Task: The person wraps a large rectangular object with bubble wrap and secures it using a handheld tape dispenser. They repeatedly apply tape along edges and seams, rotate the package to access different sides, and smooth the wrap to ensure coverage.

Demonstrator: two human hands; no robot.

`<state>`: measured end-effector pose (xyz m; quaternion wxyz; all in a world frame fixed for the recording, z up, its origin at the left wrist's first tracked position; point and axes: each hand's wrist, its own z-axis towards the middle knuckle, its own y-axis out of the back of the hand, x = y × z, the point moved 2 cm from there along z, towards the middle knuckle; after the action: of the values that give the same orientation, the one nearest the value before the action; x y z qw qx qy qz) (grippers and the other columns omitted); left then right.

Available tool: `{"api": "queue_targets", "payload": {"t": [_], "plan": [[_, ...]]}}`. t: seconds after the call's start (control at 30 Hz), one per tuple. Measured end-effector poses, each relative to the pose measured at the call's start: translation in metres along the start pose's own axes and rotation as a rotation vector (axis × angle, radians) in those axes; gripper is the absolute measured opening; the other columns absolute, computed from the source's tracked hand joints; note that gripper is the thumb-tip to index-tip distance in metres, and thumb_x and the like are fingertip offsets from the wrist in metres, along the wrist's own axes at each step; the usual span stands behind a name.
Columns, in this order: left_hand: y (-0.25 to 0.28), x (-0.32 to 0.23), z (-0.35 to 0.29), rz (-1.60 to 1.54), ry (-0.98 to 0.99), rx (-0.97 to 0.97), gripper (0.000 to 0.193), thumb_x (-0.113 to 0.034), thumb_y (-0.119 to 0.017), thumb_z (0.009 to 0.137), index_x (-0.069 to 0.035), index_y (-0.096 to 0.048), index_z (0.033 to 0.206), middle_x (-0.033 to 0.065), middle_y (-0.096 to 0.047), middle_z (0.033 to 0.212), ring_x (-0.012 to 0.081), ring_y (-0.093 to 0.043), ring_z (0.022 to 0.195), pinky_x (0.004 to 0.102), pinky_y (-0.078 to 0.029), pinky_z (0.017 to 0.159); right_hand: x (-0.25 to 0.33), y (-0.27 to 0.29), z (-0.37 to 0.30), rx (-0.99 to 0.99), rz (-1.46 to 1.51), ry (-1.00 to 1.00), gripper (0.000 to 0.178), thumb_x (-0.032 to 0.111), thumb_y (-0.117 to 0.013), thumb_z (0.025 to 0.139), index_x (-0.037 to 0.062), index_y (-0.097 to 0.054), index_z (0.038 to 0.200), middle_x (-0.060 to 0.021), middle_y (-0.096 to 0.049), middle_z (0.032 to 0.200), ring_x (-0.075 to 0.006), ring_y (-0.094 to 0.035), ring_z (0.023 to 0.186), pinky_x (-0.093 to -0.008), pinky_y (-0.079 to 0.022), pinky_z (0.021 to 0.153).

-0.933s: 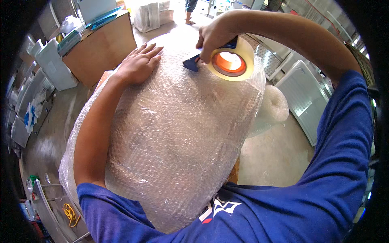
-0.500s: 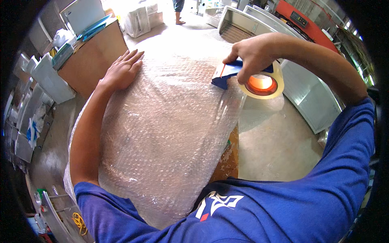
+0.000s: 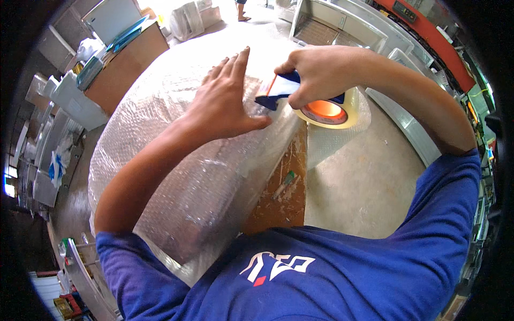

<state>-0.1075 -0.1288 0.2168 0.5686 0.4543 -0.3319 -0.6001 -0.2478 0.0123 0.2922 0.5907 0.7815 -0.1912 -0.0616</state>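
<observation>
A large bundle wrapped in clear bubble wrap (image 3: 198, 198) lies in front of me on a worn brown tabletop (image 3: 286, 187). What the wrap covers cannot be made out. My right hand (image 3: 321, 75) grips a blue tape dispenser (image 3: 281, 88) fitted with a wide roll of tape (image 3: 348, 115), just above the bundle's right side. Left of the dispenser, my left hand (image 3: 225, 99) has its fingers spread and its thumb pointing toward the dispenser. It is over the wrap and holds nothing; whether its palm touches the wrap is hidden.
To the right stand pale appliance-like panels (image 3: 342, 27) and a red machine (image 3: 428, 37). A brown box (image 3: 128, 67) with flat items on top is at the far left. Another person's leg (image 3: 241, 10) shows at the back. Concrete floor (image 3: 364, 176) lies right of the tabletop.
My left hand has moved right, from the bundle's left edge to beside the dispenser. The dispenser in my right hand has shifted slightly left. More of the brown tabletop shows now.
</observation>
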Motion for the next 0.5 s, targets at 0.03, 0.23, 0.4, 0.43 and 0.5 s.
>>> {"api": "queue_targets", "payload": {"t": [0.03, 0.23, 0.4, 0.43, 0.5], "plan": [[-0.013, -0.008, 0.004, 0.014, 0.051, 0.009, 0.129, -0.044, -0.089, 0.064, 0.009, -0.016, 0.156, 0.0368, -0.043, 0.147, 0.0484, -0.042, 0.14, 0.051, -0.035, 0.119, -0.001, -0.003, -0.001, -0.059, -0.012, 0.055, 0.082, 0.038, -0.074, 0.069, -0.0067, -0.059, 0.137, -0.027, -0.071, 0.115, -0.0317, -0.074, 0.092, -0.0327, -0.061, 0.083], [-0.032, -0.019, -0.005, -0.278, 0.312, -0.013, 0.131, -0.03, -0.089, 0.067, -0.005, -0.002, 0.161, 0.039, -0.043, 0.148, 0.0455, -0.043, 0.142, 0.0472, -0.034, 0.12, -0.005, -0.017, -0.001, -0.121, 0.013, 0.204, 0.078, 0.038, -0.074, 0.067, -0.0069, -0.064, 0.13, -0.0266, -0.072, 0.109, -0.0313, -0.074, 0.082, -0.0339, -0.062, 0.077], [-0.023, -0.019, -0.01, -0.222, -0.066, 0.082, 0.137, -0.034, -0.089, 0.065, -0.009, 0.005, 0.162, 0.0393, -0.033, 0.154, 0.0476, -0.036, 0.145, 0.0485, -0.027, 0.124, -0.02, -0.019, -0.002, -0.143, -0.008, 0.241, 0.072, 0.04, -0.068, 0.067, -0.0045, -0.07, 0.123, -0.0239, -0.073, 0.101, -0.0299, -0.073, 0.078, -0.0333, -0.061, 0.074], [-0.022, -0.019, -0.012, -0.213, -0.022, 0.092, 0.137, -0.032, -0.089, 0.066, -0.011, 0.006, 0.162, 0.0373, -0.033, 0.155, 0.046, -0.034, 0.147, 0.0486, -0.026, 0.124, -0.024, -0.023, -0.001, -0.166, 0.01, 0.268, 0.072, 0.041, -0.068, 0.067, -0.0045, -0.07, 0.122, -0.0239, -0.073, 0.101, -0.0302, -0.073, 0.078, -0.0338, -0.061, 0.073], [-0.02, -0.022, -0.013, -0.197, 0.055, 0.113, 0.138, -0.029, -0.09, 0.067, -0.016, 0.008, 0.163, 0.0332, -0.032, 0.158, 0.043, -0.029, 0.15, 0.0489, -0.025, 0.124, -0.034, -0.034, 0.001, -0.214, 0.046, 0.311, 0.071, 0.042, -0.068, 0.067, -0.0045, -0.071, 0.12, -0.024, -0.073, 0.101, -0.0309, -0.073, 0.078, -0.0349, -0.06, 0.072]]}}
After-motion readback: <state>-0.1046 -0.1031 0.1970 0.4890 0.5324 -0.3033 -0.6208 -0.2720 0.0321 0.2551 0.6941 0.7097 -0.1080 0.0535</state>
